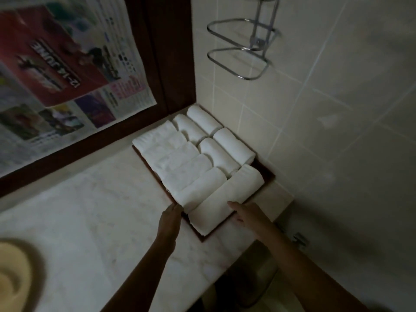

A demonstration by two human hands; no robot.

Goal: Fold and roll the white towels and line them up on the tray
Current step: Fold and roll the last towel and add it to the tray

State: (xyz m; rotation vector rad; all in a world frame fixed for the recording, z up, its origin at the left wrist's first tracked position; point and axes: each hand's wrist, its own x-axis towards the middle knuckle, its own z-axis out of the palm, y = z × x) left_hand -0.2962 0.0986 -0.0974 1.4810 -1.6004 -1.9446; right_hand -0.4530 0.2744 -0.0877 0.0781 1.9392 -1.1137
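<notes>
A dark brown tray [266,174] sits on the marble counter in the corner by the tiled wall. Several rolled white towels [180,163] lie side by side on it, longer rolls on the left and shorter ones [231,146] toward the wall. The nearest rolled towel [225,199] lies along the tray's front edge. My left hand [168,221] rests at the tray's near left edge, fingers touching the end of a roll. My right hand [249,216] lies flat against the right side of the nearest roll, fingers extended.
A wood-framed mirror covered with newspaper [67,64] stands along the back left. A chrome wire rack [243,55] hangs on the tiled wall above the tray. A pale round basin rim [13,275] shows at bottom left. The counter edge [236,262] drops off near right.
</notes>
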